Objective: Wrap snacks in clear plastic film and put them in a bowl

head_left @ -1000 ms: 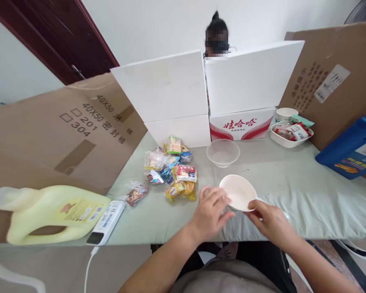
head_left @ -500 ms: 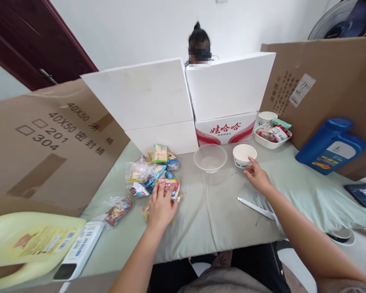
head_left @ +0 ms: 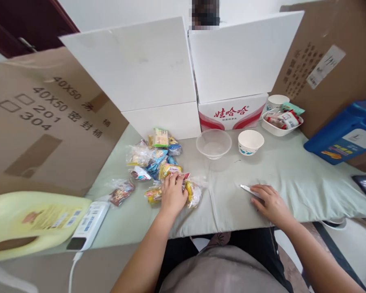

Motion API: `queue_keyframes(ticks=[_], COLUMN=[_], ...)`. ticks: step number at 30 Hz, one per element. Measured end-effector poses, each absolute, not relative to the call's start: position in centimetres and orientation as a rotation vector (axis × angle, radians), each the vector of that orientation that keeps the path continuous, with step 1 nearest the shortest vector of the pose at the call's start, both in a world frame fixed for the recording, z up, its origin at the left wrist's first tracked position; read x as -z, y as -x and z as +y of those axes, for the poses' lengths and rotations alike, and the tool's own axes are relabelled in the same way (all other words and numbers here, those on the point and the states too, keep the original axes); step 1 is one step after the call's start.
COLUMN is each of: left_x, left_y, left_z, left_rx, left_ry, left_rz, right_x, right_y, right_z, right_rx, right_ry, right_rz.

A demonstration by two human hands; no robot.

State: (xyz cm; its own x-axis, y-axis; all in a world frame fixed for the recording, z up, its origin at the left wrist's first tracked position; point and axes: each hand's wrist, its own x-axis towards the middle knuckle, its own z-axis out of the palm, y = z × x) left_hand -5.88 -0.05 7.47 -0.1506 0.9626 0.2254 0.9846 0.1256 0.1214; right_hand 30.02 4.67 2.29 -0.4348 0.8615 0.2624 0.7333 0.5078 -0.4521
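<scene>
My left hand (head_left: 174,194) lies on the near side of a pile of wrapped snacks, its fingers curled over a red-edged snack packet (head_left: 186,176) mostly hidden beneath them. A yellow snack packet (head_left: 154,195) sits to its left, and a clear-and-yellow one (head_left: 194,194) touches its right side. My right hand (head_left: 270,202) is closed over a slim silver-white tool (head_left: 247,188) that resembles a utility knife, flat on the cloth with its narrow tip pointing left. Beyond the hands stand a translucent plastic bowl (head_left: 214,145) and a white paper bowl (head_left: 250,142).
White boxes (head_left: 158,67) wall off the back, with a person behind them. A white dish (head_left: 282,129) of packets and a blue jug (head_left: 341,134) stand right. At left are a yellow jug (head_left: 39,221), a power strip (head_left: 91,224) and a lone snack packet (head_left: 122,192).
My right hand has left the paper bowl and come down onto the slim tool. My left hand has shifted slightly with packets around it, and the view has tilted downward.
</scene>
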Motion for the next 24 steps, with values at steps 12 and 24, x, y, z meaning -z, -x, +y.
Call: queue_keyframes(ticks=[12, 24], left_x=[-6.9, -7.7], left_y=[6.9, 10.5], left_z=[-2.5, -1.4], left_rx=[0.263, 0.093], left_ry=[2.005, 2.204], left_rz=[-2.263, -2.131], right_x=[-3.4, -4.6], right_y=[-12.7, -10.7], right_z=[6.7, 0.7], right_rx=[-0.967, -0.562], right_ry=[0.94, 0.494], right_rz=[-2.161, -2.625])
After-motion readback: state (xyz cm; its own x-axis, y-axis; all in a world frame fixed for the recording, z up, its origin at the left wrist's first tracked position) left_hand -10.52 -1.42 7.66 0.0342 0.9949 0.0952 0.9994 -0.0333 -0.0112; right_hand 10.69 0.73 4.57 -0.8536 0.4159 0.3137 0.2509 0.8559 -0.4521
